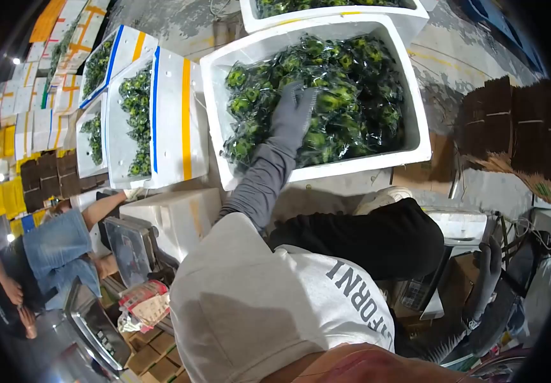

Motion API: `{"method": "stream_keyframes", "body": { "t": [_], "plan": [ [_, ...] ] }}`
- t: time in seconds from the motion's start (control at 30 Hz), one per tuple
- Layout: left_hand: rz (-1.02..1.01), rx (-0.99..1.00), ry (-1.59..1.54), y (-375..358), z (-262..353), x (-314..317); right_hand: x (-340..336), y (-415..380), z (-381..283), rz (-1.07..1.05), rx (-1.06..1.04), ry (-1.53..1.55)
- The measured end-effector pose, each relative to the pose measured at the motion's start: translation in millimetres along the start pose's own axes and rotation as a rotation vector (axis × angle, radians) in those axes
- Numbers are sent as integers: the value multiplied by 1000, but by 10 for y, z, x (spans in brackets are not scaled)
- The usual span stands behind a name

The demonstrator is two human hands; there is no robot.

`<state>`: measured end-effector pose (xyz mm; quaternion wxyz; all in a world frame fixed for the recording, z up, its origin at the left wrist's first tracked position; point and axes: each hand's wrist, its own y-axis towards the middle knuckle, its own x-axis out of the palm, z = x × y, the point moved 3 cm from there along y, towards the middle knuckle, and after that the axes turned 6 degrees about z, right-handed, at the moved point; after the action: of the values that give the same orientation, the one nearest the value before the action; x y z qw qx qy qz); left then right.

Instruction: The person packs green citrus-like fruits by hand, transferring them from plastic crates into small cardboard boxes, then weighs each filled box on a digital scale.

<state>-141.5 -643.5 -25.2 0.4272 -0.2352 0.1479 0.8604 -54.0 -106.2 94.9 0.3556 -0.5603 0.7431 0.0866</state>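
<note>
My left hand, in a grey glove and grey sleeve, reaches into a white foam box. It lies on small clear plastic packs of green produce; their exact kind cannot be made out. Its fingers are stretched and apart, touching the packs, and the fingertips are partly lost among the shiny wrapping. Far to the right, my right hand, also gloved in grey, points its fingers upward beside a brown carton. Nothing shows in it, though the view there is dim.
Another foam box of green packs stands beyond. More filled boxes line the left. Folded brown cardboard is stacked at right. A dark keypad device sits by my knee. Another person is at far left.
</note>
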Motion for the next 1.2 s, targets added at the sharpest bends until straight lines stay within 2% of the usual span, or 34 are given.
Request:
{"method": "stream_keyframes", "body": {
  "t": [0.03, 0.1, 0.13, 0.23, 0.27, 0.3, 0.33, 0.37, 0.43, 0.53, 0.63, 0.67, 0.7, 0.77, 0.83, 0.93, 1.03, 1.07, 1.13, 1.17, 1.2],
  "plan": [
    [-30, 14, -144, -42, 73, 77, 35, 26, -36, -6, -23, -12],
    [-1, 296, -469, -98, 223, 213, 87, 81, -105, -20, -73, -37],
    [43, 328, -369, -22, 252, 183, 34, 130, 5, -69, -39, -18],
    [149, 369, -53, 394, 189, -29, -124, -4, 98, -43, -142, -81],
    [216, 437, 273, 569, 57, -141, -143, -134, 72, 24, 9, -9],
    [189, 398, 683, 818, -221, -184, -182, -234, 49, 46, -11, -60],
    [54, 366, 985, 931, -298, -305, -223, -326, 47, 68, -33, -108],
    [76, 364, 1140, 1123, -617, -348, -264, -393, 74, 87, -53, -156],
    [2, 183, 1241, 1303, -890, -447, -343, -463, 213, 87, 59, -72],
    [18, -219, 1042, 1337, -842, -475, -322, -492, 300, 110, 116, 1],
    [-188, -34, 927, 1661, -1242, -536, -323, -502, 361, 103, 111, -21],
    [-243, 108, 948, 1746, -1242, -579, -310, -506, 372, 87, 109, -39],
    [-379, 27, 989, 1811, -1299, -561, -279, -501, 368, 88, 129, -35],
    [-653, -146, 1054, 1688, -809, -597, -220, -487, 308, 89, 166, -33],
    [-781, -222, 958, 1663, -757, -663, -228, -452, 430, 51, 6, -115],
    [-809, -414, 559, 1628, -884, -794, -140, -506, 407, 9, -267, -338],
    [-732, -552, 246, 1422, -916, -867, -86, -527, 383, -29, -500, -567],
    [-698, -564, 200, 1276, -835, -893, -68, -525, 390, -36, -567, -631],
    [-594, -574, 106, 1016, -720, -909, -35, -503, 393, -49, -563, -614],
    [-485, -525, -46, 894, -797, -863, -8, -486, 381, -54, -563, -606],
    [-510, -417, -137, 734, -723, -792, 31, -484, 320, -42, -598, -646]
  ]
}}
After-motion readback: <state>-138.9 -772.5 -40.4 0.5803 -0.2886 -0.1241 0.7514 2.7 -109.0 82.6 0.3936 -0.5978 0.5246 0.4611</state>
